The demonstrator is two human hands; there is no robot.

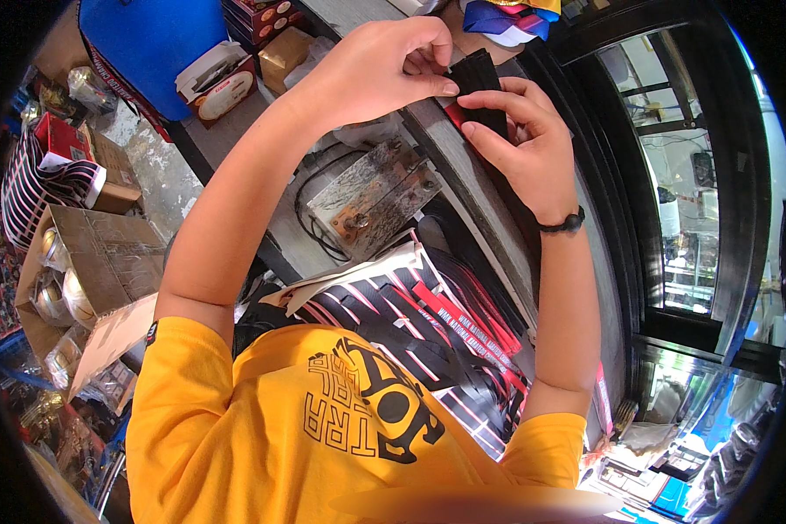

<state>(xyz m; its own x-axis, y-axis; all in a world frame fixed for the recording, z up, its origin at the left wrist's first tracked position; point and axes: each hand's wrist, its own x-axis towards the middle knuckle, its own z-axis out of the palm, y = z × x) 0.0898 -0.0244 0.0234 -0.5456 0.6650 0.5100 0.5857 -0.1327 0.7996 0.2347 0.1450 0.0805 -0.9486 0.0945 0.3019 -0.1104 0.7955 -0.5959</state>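
At the top centre, both hands meet at a small bundle of black fabric strips point(475, 73), stacked with their ends together. My right hand point(526, 144) has its thumb and fingers closed round the lower part of the bundle. My left hand point(402, 65) is curled, its thumb and fingers pinching at the bundle's left edge. A bit of red shows under the bundle beside the right fingers. Below the hands, long red printed ribbons point(463, 325) and black strips with pale edges point(410, 349) lie in a pile in front of me.
A worn metal box with a cable point(371, 205) stands on the grey bench, left of my right arm. Coloured ribbons point(506, 22) lie beyond the hands. On the left are a blue container point(153, 52), a small white-and-red box point(218, 87) and an open cardboard carton point(96, 262). Dark-framed glass point(672, 175) is on the right.
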